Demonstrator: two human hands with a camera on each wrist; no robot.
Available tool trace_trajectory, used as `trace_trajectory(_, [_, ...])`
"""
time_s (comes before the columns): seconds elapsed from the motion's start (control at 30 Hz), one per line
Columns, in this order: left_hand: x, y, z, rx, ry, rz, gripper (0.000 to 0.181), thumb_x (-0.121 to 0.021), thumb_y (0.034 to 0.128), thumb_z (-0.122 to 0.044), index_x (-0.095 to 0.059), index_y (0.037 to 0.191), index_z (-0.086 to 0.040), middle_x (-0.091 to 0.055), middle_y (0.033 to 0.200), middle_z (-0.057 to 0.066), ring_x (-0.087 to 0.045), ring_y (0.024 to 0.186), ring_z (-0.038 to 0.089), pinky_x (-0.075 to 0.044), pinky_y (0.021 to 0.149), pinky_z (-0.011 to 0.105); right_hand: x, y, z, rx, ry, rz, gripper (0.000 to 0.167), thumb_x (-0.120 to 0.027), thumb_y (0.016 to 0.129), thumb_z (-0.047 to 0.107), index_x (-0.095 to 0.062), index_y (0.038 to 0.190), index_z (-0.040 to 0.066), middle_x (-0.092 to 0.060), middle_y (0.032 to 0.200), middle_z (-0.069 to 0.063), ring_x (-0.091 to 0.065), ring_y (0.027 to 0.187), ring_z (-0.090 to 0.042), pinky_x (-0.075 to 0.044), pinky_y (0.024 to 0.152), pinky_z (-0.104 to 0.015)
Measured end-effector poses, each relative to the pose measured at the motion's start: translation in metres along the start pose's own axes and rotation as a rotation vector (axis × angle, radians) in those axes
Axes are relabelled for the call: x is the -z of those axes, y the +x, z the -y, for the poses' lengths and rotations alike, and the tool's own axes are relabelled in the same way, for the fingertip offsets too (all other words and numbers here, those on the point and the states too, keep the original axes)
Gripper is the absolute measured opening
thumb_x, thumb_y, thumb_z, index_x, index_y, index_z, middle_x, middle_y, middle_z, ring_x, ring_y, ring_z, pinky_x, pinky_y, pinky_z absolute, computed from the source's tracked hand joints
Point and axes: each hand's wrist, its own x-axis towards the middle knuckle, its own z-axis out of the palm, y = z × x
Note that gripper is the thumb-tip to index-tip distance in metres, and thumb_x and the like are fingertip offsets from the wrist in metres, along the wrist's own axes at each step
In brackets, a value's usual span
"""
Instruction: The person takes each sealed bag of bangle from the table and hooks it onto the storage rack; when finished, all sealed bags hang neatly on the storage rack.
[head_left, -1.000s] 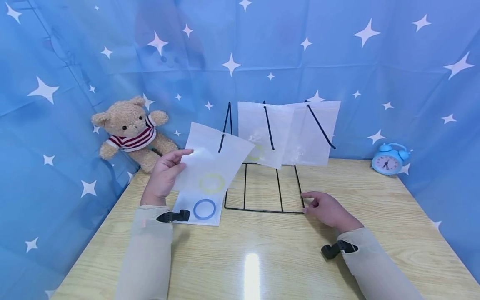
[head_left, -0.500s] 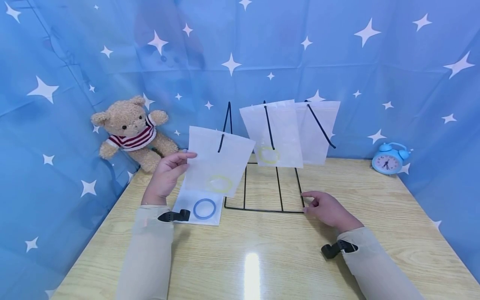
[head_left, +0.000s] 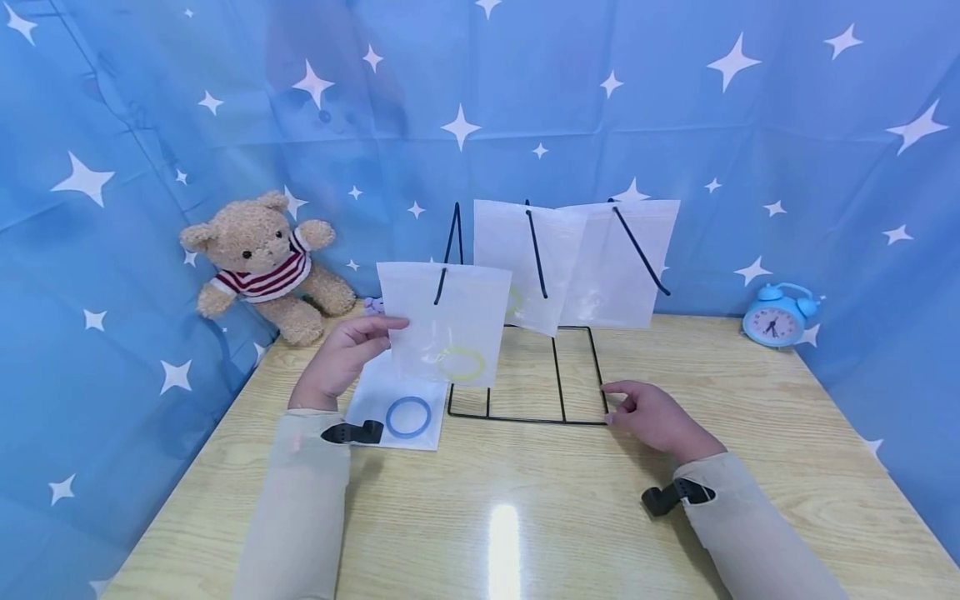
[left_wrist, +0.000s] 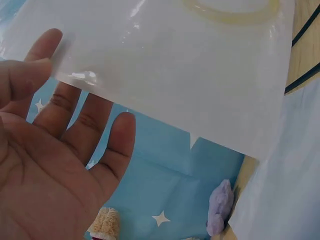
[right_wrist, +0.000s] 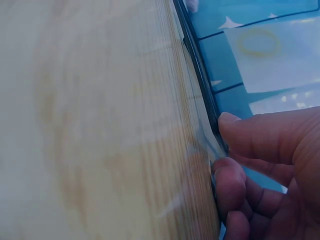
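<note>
A black wire rack (head_left: 527, 420) stands on the table, a translucent white bag on each of its three hooks. The left bag (head_left: 420, 304) hangs nearly straight and has a yellow ring (head_left: 461, 363) on it. My left hand (head_left: 341, 358) is at this bag's left edge; in the left wrist view its fingers are fairly straight, some behind the bag. The middle bag (head_left: 517, 250) overlaps the right bag (head_left: 618, 267). At the rack's front right corner, the thumb and finger of my right hand (head_left: 656, 417) pinch the base wire.
Under the left bag, another white bag with a blue ring (head_left: 408, 417) lies on the table. A teddy bear (head_left: 258, 258) sits at the back left, a small purple plush toy (left_wrist: 220, 207) near it. A blue alarm clock (head_left: 776, 323) stands at the back right before the starry curtain.
The left bag has swung from a tilt toward the left to hanging nearly straight. My left hand has shifted slightly right with it. The middle bag swung right and back; my right hand stays put.
</note>
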Motion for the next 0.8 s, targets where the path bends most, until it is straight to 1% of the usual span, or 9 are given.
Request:
trace_trajectory(0.07, [0.0,0.001,0.003,0.026,0.0,0.038,0.033,-0.057,0.1024,0.003,-0.065,0.133,0.011,-0.067,0.134,-0.013,-0.055,0.126,0.007,-0.047,0.099,0.022,0.0,0.0,0.0,-0.001,-0.001,0.002,0.056,-0.072,0.1,0.018,-0.055,0.152,0.005,-0.063,0.09,-0.008,-0.054,0.075,-0.023,-0.043,0.063,-0.035])
trace_trajectory(0.13, [0.0,0.002,0.007,0.054,0.011,0.078,0.033,-0.058,0.1027,0.002,-0.066,0.133,0.01,-0.067,0.14,-0.004,-0.055,0.129,0.006,-0.046,0.101,0.021,0.0,0.0,-0.001,-0.001,-0.002,0.003,0.056,-0.072,0.1,0.018,-0.055,0.152,0.005,-0.063,0.09,-0.008,-0.054,0.075,-0.023,-0.043,0.062,-0.035])
trace_trajectory(0.27, [-0.001,0.005,0.014,0.106,0.05,0.151,0.033,-0.059,0.1035,0.0,-0.067,0.134,0.008,-0.062,0.148,0.016,-0.053,0.14,0.017,-0.045,0.107,0.023,0.0,0.0,-0.001,-0.003,-0.002,0.003,0.056,-0.073,0.1,0.018,-0.055,0.152,0.005,-0.063,0.091,-0.008,-0.054,0.075,-0.023,-0.043,0.062,-0.036])
trace_trajectory(0.43, [-0.002,0.008,0.019,0.158,0.101,0.232,0.034,-0.058,0.1038,0.0,-0.069,0.135,0.003,-0.058,0.152,0.018,-0.043,0.15,0.033,-0.043,0.113,0.034,0.001,0.0,0.0,-0.003,-0.004,0.002,0.056,-0.072,0.1,0.017,-0.055,0.152,0.005,-0.064,0.09,-0.008,-0.054,0.074,-0.023,-0.043,0.062,-0.035])
trace_trajectory(0.53, [-0.004,0.009,0.02,0.183,0.109,0.272,0.034,-0.058,0.1034,-0.001,-0.069,0.136,0.002,-0.058,0.152,0.018,-0.05,0.142,0.031,-0.048,0.106,0.034,0.001,0.0,0.001,-0.001,-0.006,0.0,0.055,-0.072,0.1,0.017,-0.056,0.152,0.004,-0.064,0.089,-0.008,-0.054,0.074,-0.023,-0.043,0.061,-0.035])
trace_trajectory(0.6, [-0.005,0.009,0.02,0.197,0.109,0.293,0.034,-0.058,0.1035,-0.001,-0.069,0.136,0.002,-0.062,0.144,0.02,-0.058,0.122,0.025,-0.05,0.096,0.032,0.001,0.0,0.001,0.0,-0.008,-0.001,0.055,-0.072,0.1,0.016,-0.056,0.152,0.004,-0.064,0.089,-0.007,-0.054,0.074,-0.023,-0.043,0.062,-0.035])
trace_trajectory(0.7, [-0.007,0.009,0.02,0.213,0.123,0.304,0.033,-0.058,0.104,-0.003,-0.071,0.134,0.001,-0.066,0.135,0.02,-0.059,0.101,0.02,-0.052,0.086,0.03,0.001,0.0,0.002,-0.001,-0.005,-0.003,0.055,-0.072,0.1,0.016,-0.056,0.151,0.004,-0.063,0.089,-0.008,-0.054,0.074,-0.023,-0.043,0.062,-0.035])
trace_trajectory(0.77, [-0.008,0.009,0.02,0.216,0.132,0.3,0.032,-0.058,0.1042,-0.004,-0.072,0.133,-0.001,-0.067,0.132,0.019,-0.059,0.1,0.02,-0.052,0.086,0.032,0.0,0.0,0.001,-0.001,-0.007,-0.005,0.055,-0.072,0.1,0.016,-0.056,0.151,0.003,-0.063,0.089,-0.008,-0.054,0.074,-0.023,-0.043,0.062,-0.035])
trace_trajectory(0.8, [-0.008,0.009,0.02,0.214,0.141,0.297,0.031,-0.058,0.1041,-0.004,-0.073,0.132,-0.001,-0.067,0.135,0.017,-0.06,0.105,0.021,-0.052,0.089,0.034,0.0,0.0,0.001,0.0,-0.006,-0.005,0.055,-0.072,0.1,0.016,-0.056,0.151,0.003,-0.063,0.089,-0.008,-0.054,0.074,-0.023,-0.043,0.062,-0.035])
